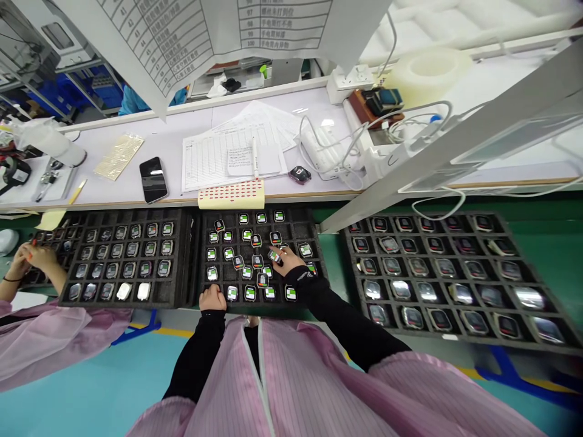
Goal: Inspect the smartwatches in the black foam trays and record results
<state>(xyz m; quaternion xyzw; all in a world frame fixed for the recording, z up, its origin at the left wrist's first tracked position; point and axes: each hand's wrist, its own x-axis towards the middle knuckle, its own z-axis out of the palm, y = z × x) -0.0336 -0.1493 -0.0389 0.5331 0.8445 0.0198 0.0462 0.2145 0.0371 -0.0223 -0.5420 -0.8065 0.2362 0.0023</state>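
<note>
My right hand is over the middle foam tray, its fingers closed on a smartwatch with a lit green-and-white screen. My left hand is at the front left edge of that tray, fingers curled over the rim. Smartwatches without straps sit in the tray's compartments, many showing green-and-white screens. Several others, such as a dark-screened smartwatch with coloured marks, lie tilted across the dividers near my right hand.
Another tray of smartwatches stands right, past a slanted metal post. A left tray adjoins mine; a co-worker's hands are beyond it. On the shelf lie a phone, papers, and a dark smartwatch.
</note>
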